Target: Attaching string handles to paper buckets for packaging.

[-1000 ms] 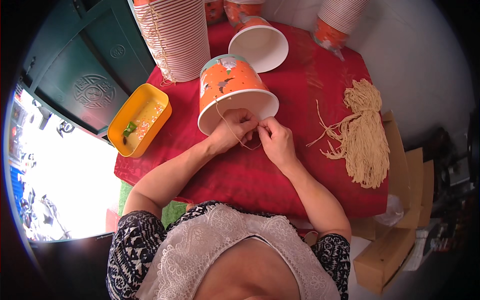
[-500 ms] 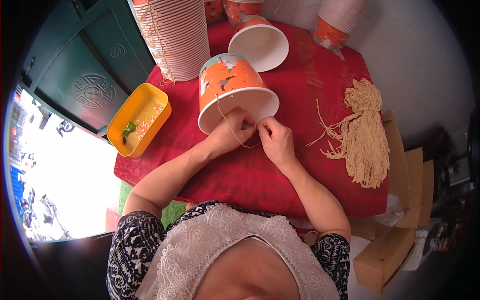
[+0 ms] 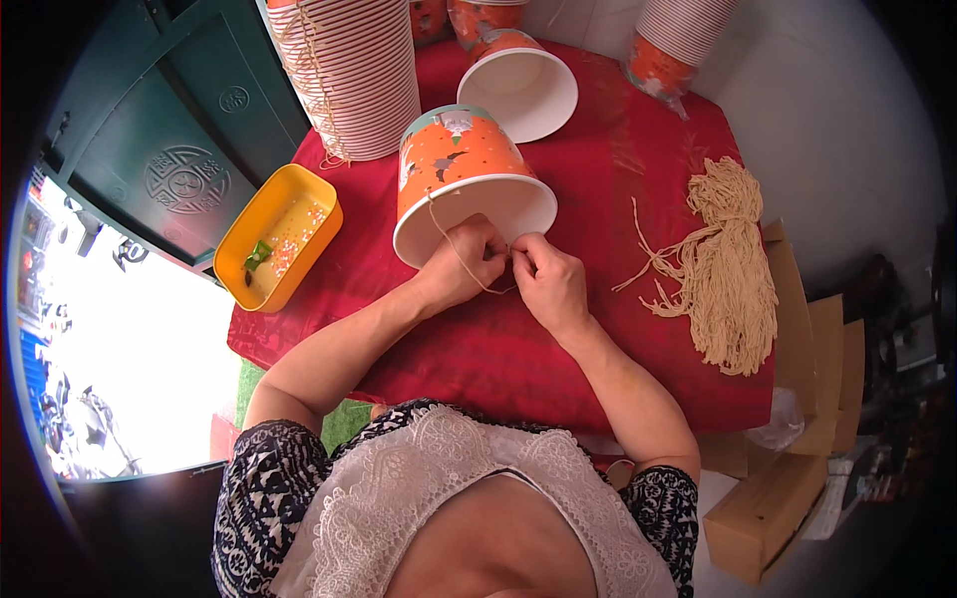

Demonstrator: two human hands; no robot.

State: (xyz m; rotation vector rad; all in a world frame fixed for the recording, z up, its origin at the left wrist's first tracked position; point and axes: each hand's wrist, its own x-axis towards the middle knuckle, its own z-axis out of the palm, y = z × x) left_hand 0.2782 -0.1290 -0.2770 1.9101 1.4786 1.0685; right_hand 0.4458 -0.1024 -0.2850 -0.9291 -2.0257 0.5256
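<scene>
Frame centre: left hand (image 3: pixel 478 251) and right hand (image 3: pixel 550 281) pinch cord (image 3: pixel 486 289) at mouth of tilted bucket (image 3: pixel 467 154). Hank (image 3: pixel 726 269), right of frame; tub (image 3: pixel 313 259), left.

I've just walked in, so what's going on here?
The person's left hand and right hand pinch a thin tan string at the mouth of an orange patterned paper bucket, tipped on the red-covered table. The string runs up to the bucket's rim. A tied bundle of tan strings lies to the right, a yellow plastic tub to the left.
</scene>
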